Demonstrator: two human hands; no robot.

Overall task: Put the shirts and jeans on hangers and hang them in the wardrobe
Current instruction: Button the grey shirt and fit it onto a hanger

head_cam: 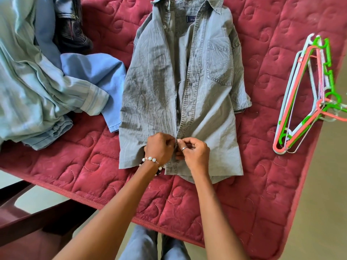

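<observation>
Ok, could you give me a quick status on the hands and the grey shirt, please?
Left hand and right hand both pinching the placket near the hem. Grey shirt flat on the red quilt, not yet on a hanger. Hangers lie apart, nothing blocking.

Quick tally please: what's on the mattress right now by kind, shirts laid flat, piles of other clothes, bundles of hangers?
Shirts laid flat: 1, the grey shirt, both hands pinching its lower front.
Piles of other clothes: 1, the clothes pile; separate garments cannot be counted.
Bundles of hangers: 1, the hangers, tangled together.
Total: 3
</observation>
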